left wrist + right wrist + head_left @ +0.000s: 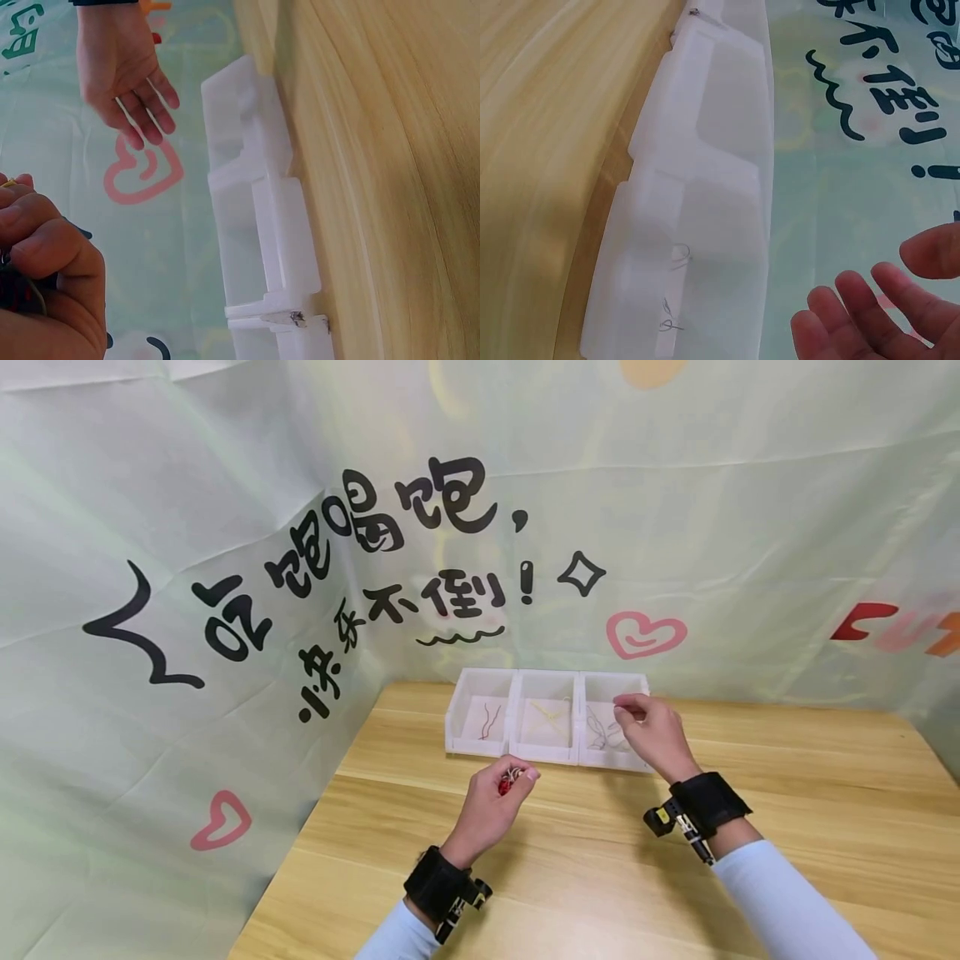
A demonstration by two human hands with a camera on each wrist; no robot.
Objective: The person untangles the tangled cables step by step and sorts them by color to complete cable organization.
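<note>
My left hand (483,806) grips a small bundle of thin red and white strands (510,780), most of it hidden in the curled fingers. It is in front of three white plastic bins joined in a row. Dark red strands lie in the left bin (453,731), and yellow ones in the middle bin (545,752). Over the right bin (615,760), which has thin grey strands (596,732) in it, hovers my right hand (656,739). Its fingers (855,307) are loosely extended with nothing between them in the right wrist view.
The bins stand at the back of a wooden table (585,877), close to a pale printed cloth (750,552) that hangs behind and to the left. Black lettering and pink hearts mark the cloth. Each wrist wears a black strap (712,802) with a small camera.
</note>
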